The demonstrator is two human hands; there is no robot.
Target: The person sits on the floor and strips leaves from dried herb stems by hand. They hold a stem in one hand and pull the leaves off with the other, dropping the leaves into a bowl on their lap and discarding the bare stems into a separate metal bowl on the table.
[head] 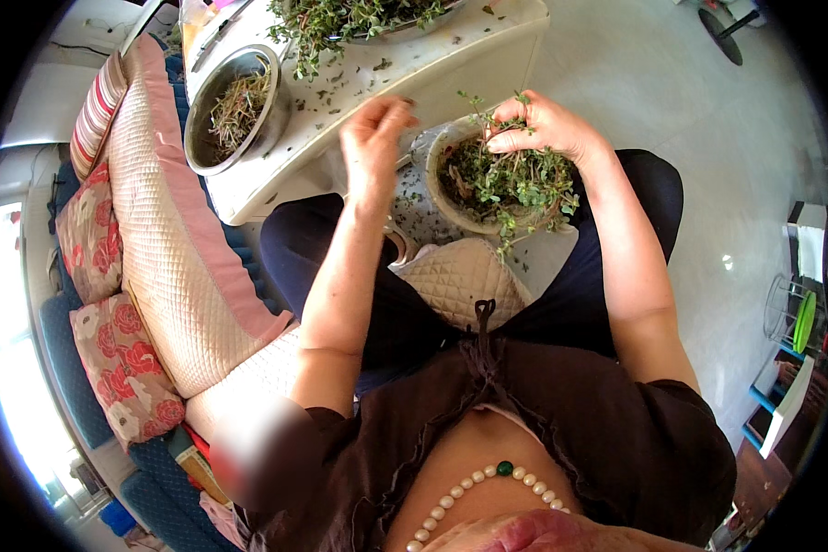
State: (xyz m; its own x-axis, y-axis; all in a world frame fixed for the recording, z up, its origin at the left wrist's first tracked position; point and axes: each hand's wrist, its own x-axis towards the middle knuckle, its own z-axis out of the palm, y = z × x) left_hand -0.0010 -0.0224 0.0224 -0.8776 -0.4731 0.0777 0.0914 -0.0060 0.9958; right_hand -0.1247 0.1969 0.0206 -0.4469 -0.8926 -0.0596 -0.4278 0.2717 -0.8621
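My right hand (548,127) pinches a leafy green sprig over a round tub (448,214) that stands between my legs, filled with small-leaved plants (517,176). To its left my left hand (379,124) is raised near the table's edge, its fingers curled together; whether something small is between the fingertips cannot be told. On the white table a metal bowl (272,103) holds cut stems and roots (238,114). A larger heap of the same leafy plants (345,21) lies in a container at the table's far side.
Leaf scraps are scattered over the white table (303,138) and the floor around the tub. A quilted sofa (159,228) with patterned cushions (131,366) runs along the left. A black round-based stand (721,38) is on the floor at the upper right.
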